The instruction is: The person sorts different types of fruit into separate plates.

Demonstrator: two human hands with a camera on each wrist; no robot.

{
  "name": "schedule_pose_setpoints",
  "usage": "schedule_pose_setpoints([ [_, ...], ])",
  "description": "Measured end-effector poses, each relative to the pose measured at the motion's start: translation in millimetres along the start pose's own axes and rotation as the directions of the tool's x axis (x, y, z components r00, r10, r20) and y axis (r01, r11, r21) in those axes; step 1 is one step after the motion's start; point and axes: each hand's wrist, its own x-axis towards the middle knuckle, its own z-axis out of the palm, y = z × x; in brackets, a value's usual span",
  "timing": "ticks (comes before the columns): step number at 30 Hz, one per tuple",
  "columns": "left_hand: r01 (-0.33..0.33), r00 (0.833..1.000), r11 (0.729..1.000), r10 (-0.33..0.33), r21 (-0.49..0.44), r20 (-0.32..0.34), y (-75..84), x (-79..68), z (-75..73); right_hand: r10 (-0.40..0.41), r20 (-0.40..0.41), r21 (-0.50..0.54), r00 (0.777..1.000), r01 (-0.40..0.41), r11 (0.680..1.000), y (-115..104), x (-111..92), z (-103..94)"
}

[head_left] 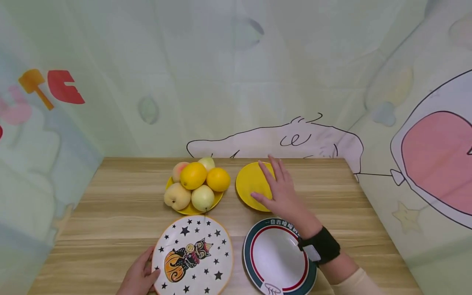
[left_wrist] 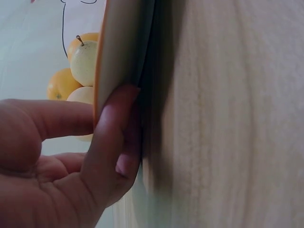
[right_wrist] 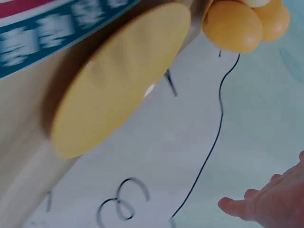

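Note:
My left hand (head_left: 138,273) pinches the left rim of a white plate (head_left: 195,229) printed with black stars and a cat on a pumpkin. In the left wrist view, the thumb lies on the plate's face and fingers sit under its orange-edged rim. My right hand (head_left: 283,197) hovers with spread fingers over the right side of a bare yellow plate (head_left: 248,182), holding nothing. Below that forearm lies a white plate (head_left: 274,256) with a dark green rim and a red ring, partly covered by the wrist. The right wrist view shows the yellow plate (right_wrist: 118,80) apart from the fingers.
Behind the star plate stands another yellow plate (head_left: 189,210) heaped with lemons (head_left: 193,175), pears (head_left: 203,198) and peaches (head_left: 178,196). The wooden table (head_left: 110,196) ends at a wall covered with a cartoon-printed cloth (head_left: 206,82).

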Motion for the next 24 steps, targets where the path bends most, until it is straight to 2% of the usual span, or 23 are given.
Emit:
schedule_pose_setpoints([
  [6,-0.024,1.0,1.0,0.024,-0.004,-0.005,-1.6,-0.3,-0.2,-0.133,0.025,0.021,0.991,0.132,0.991,-41,46,24.1],
  [10,-0.024,1.0,1.0,0.024,-0.007,-0.011,0.0,-1.4,0.5,-0.163,0.045,0.039,0.986,0.162,0.986,-69,72,42.4],
  [16,-0.019,1.0,1.0,0.019,-0.001,-0.008,0.5,-1.6,-0.4,-0.228,0.099,-0.005,0.969,0.229,0.973,-111,105,68.0],
  [20,-0.024,1.0,1.0,0.024,-0.007,-0.01,0.4,-1.5,-0.4,-0.248,0.126,-0.044,0.961,0.255,0.966,-126,119,85.4],
  [24,-0.023,1.0,1.0,0.023,-0.015,0.006,0.4,-0.9,0.1,-0.22,0.144,-0.088,0.965,0.234,0.968,-131,127,101.2],
])
